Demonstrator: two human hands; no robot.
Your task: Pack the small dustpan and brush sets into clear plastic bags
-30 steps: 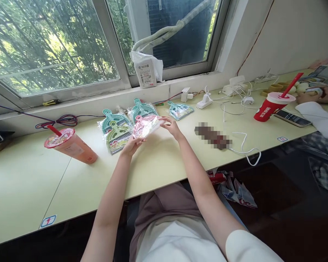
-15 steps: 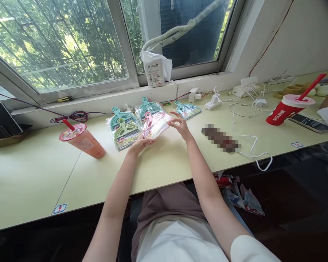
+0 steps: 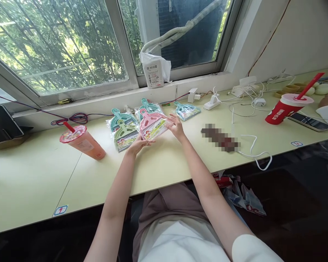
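A pink dustpan and brush set (image 3: 152, 125) in clear wrapping is held up between my hands. My left hand (image 3: 139, 144) is closed on its lower left corner, and my right hand (image 3: 177, 128) grips its right edge. To its left lies a green wrapped set (image 3: 125, 135), overlapping a teal set (image 3: 121, 117). Behind the pink one is another teal set (image 3: 149, 105), partly hidden. Farther right, a blue-teal set (image 3: 187, 110) lies alone on the table.
On the table (image 3: 158, 171) stand an orange drink cup (image 3: 84, 142) at left and a tilted red cup (image 3: 282, 109) at right. A blurred dark object (image 3: 220, 138), white cables, a phone (image 3: 310, 121) and a black tablet (image 3: 2, 123) also lie around.
The pink set has tilted up to face the camera more, so its label and bristles show clearly. My right hand has shifted slightly left and down along its edge.
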